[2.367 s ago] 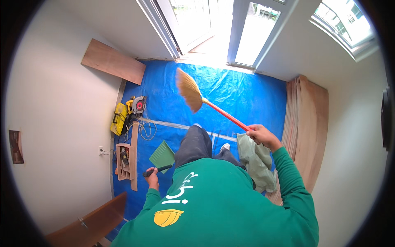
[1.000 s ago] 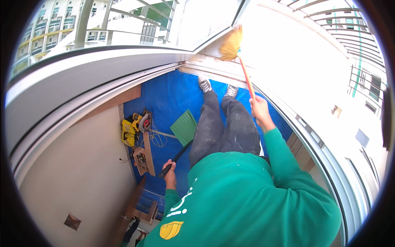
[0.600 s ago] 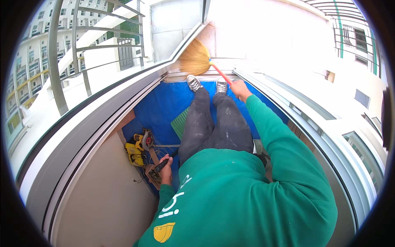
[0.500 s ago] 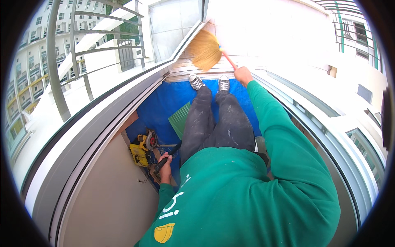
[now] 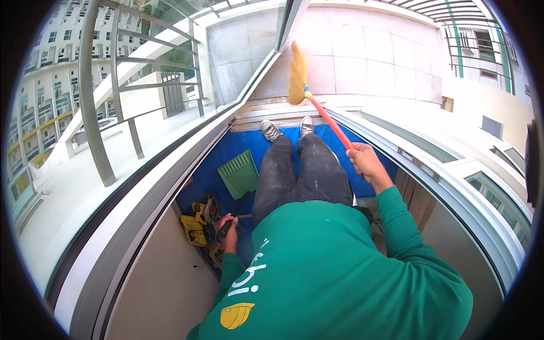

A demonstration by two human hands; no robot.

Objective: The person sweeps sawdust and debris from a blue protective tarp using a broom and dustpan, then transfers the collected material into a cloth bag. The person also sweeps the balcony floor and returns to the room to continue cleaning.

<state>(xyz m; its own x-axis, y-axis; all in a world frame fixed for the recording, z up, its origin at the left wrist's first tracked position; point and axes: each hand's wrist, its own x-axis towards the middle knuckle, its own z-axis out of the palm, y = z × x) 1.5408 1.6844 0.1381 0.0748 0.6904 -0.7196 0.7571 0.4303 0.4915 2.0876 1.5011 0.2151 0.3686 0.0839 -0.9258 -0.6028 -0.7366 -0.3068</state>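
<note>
My right hand [image 5: 368,161] is closed around the red handle [image 5: 334,126] of a broom, held out in front and to the right. Its straw-coloured bristles [image 5: 297,75] are seen narrow side on, over the pale tiles beyond the door sill. Down at the left, my left hand [image 5: 228,231] grips a black handle [image 5: 231,220]. This handle runs up to a green ribbed dustpan [image 5: 239,174], which is over the blue floor covering beside my leg; the joint between them is not clear.
A blue sheet [image 5: 212,152] covers the floor under my shoes. Yellow power tools [image 5: 195,226], one with a round blade, lie by the left wall. Sliding door frames [image 5: 164,184] flank me, and a wooden sill [image 5: 255,116] crosses ahead. Outside are a tiled floor [image 5: 379,54] and metal railings [image 5: 90,96].
My right arm has drawn back toward me, bringing the broom handle nearer. The bristles have turned from broad side to narrow side. The dustpan shows more fully beside my leg.
</note>
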